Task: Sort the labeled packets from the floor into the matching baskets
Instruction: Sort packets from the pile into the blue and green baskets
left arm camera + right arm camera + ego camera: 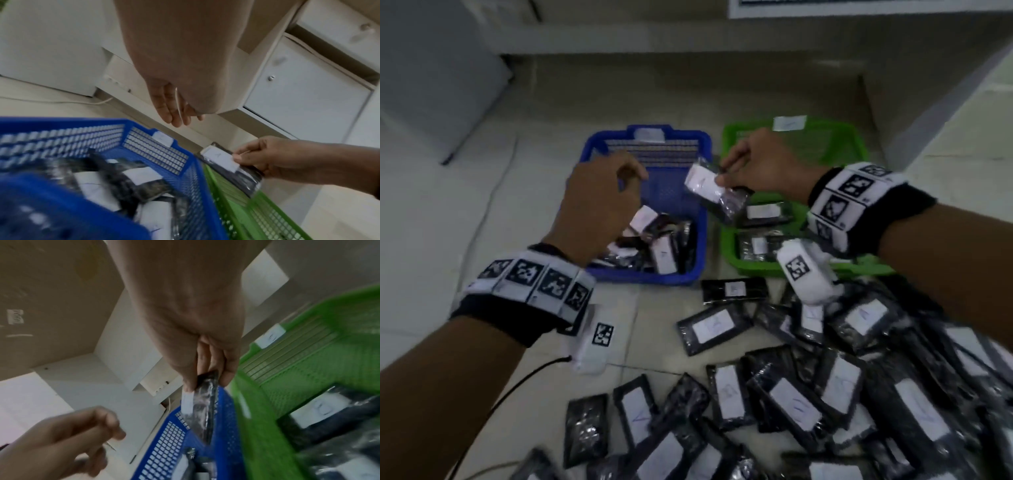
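1. Indoor room, looks like an office or storeroom: pale tiled floor (465,219) under the blue basket (698,219)
2. Beyond that basket, a white cabinet (308,91) with a keyed lock (271,78)
3. Left of it, a wall socket strip (117,83)

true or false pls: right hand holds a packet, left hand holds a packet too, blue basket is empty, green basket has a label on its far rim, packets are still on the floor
1. The right hand holds a packet: true.
2. The left hand holds a packet too: false, it holds nothing.
3. The blue basket is empty: false, several packets lie inside.
4. The green basket has a label on its far rim: true.
5. Packets are still on the floor: true, a pile lies near the baskets.
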